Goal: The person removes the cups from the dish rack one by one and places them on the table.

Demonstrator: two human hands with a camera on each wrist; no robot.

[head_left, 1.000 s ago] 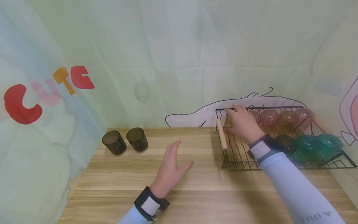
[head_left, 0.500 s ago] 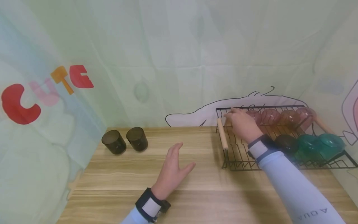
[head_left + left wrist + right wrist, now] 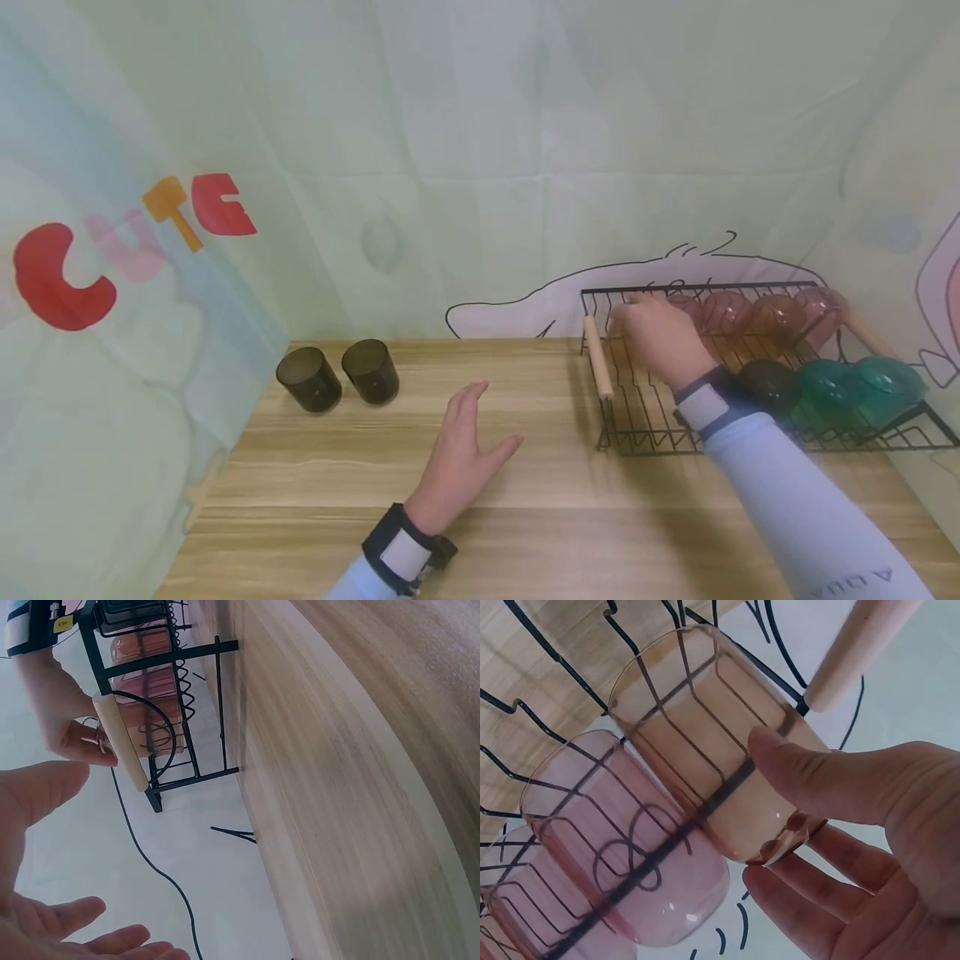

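Observation:
In the head view my right hand [image 3: 660,337] reaches into the back left of a black wire rack [image 3: 660,454] with wooden handles. In the right wrist view, its thumb lies on the side of an upside-down clear amber glass [image 3: 705,742], with fingertips against the base; the hand holds it in the rack. A pink glass [image 3: 630,840] stands beside it. My left hand [image 3: 457,462] hovers over the wooden table [image 3: 525,542], fingers and thumb spread, holding nothing. Two dark glasses, the left one [image 3: 309,380] and the right one [image 3: 371,372], stand upright at the back left.
More pink and amber glasses line the rack's back row, such as a pink one [image 3: 726,312]. Its front row has a dark glass [image 3: 768,385] and green glasses, one [image 3: 885,382] at the far right. A printed cloth [image 3: 480,208] hangs behind and at both sides.
My right hand has drawn slightly right and toward me, its fingers lower and more curled at the amber glass. My left hand is nearly still.

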